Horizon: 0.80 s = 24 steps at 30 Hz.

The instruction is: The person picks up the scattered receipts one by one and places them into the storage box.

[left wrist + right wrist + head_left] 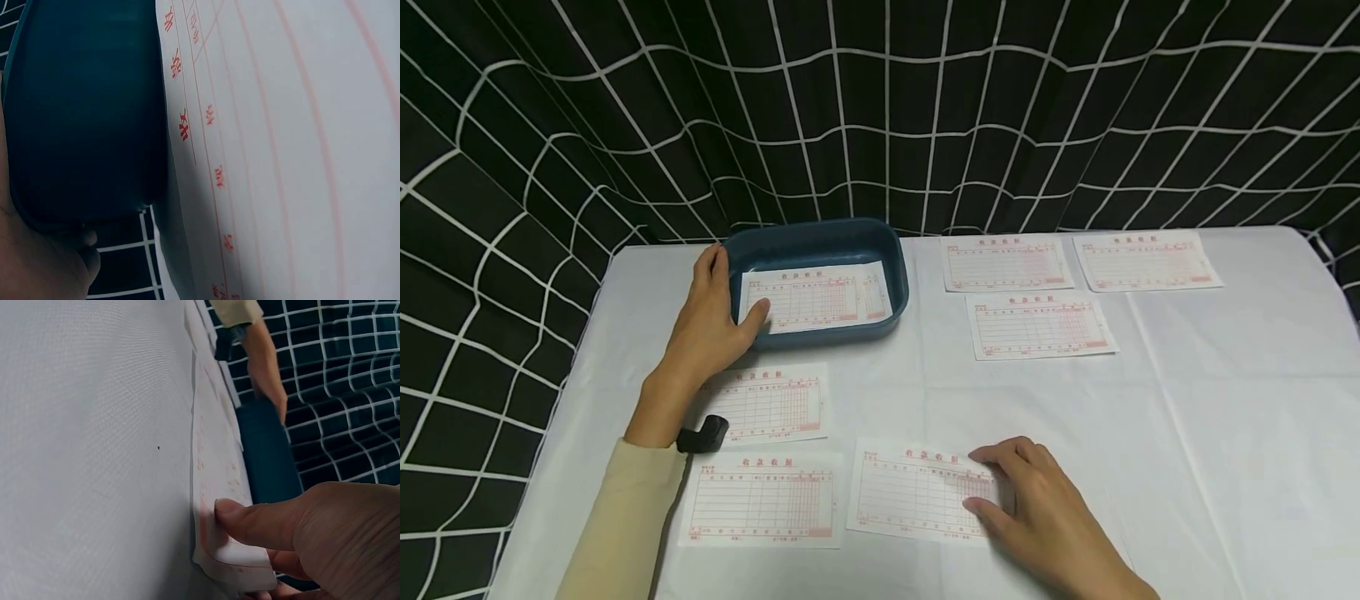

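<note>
My left hand [703, 325] grips the left end of a dark blue plastic tray [850, 333], its thumb over the rim and its fingers along the outer end. Inside the tray lie white receipt slips with red print [808, 296]. At the front, my right hand [1048, 517] pinches the right edge of another receipt slip [913, 492]. The right wrist view shows the thumb [256, 522] on top of this slip and fingers below its bent-up edge. Under my left wrist is one more receipt slip [775, 408], partly covered by the arm.
Another receipt slip [760, 504] lies at the front left, beside the pinched one. Three receipt slips lie at the back right, the nearest [1041, 329] below the other two. A white cloth [1225, 417] covers the table. Black white-gridded fabric [887, 108] hangs behind it.
</note>
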{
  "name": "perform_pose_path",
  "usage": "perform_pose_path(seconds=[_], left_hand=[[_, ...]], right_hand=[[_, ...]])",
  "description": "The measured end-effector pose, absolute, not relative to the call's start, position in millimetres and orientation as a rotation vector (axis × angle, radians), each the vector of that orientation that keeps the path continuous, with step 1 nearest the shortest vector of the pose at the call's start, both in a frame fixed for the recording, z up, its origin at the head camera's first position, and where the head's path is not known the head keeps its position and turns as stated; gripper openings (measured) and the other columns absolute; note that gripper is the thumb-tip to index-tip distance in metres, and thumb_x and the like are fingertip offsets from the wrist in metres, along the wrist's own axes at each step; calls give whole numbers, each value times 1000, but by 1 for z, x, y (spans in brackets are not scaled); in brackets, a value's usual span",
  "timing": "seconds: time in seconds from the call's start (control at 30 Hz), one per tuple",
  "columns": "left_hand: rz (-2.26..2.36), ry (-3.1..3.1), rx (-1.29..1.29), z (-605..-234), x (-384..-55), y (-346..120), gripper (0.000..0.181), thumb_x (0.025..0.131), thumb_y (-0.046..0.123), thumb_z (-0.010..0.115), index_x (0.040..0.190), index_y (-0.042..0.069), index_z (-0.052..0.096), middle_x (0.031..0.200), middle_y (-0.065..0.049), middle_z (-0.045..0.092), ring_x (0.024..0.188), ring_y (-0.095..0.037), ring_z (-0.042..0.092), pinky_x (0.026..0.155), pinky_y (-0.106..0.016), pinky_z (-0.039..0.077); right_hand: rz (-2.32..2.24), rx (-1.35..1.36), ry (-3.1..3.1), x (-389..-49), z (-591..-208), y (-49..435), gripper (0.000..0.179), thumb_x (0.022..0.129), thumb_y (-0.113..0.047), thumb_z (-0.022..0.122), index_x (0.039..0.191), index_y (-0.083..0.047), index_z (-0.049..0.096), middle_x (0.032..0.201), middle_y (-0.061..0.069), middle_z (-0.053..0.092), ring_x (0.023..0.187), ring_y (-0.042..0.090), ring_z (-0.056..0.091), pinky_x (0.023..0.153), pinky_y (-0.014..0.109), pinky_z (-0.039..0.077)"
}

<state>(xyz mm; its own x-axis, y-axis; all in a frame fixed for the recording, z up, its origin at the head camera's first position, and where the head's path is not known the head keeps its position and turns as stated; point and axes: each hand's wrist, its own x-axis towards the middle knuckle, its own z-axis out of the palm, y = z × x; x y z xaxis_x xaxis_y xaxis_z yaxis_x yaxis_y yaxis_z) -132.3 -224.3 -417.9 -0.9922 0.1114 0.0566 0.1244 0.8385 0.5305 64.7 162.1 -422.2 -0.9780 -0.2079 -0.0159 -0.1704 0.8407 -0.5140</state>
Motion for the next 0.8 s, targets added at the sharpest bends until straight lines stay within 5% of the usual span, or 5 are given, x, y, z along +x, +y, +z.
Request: perform_pose_path(seconds=[0.3,0.8], left_hand=[[-863,-2993,-191,-423,-130,-224,96,101,39,63,167,-7,11,177,-21,9,164,-41,22,130,-57,29],[-838,-2987,-190,-421,-132,-226,97,100,39,63,167,-7,11,177,-21,9,164,-41,23,129,-58,30]], right_hand=[[-896,-341,2943,69,-424,164,27,88,-16,84,111,-24,75,108,-19,68,95,1,61,83,31,55],[-1232,-371,2838,60,-421,172,28,84,-5,87,93,-28,74,83,-19,69,70,-5,55,63,19,49]])
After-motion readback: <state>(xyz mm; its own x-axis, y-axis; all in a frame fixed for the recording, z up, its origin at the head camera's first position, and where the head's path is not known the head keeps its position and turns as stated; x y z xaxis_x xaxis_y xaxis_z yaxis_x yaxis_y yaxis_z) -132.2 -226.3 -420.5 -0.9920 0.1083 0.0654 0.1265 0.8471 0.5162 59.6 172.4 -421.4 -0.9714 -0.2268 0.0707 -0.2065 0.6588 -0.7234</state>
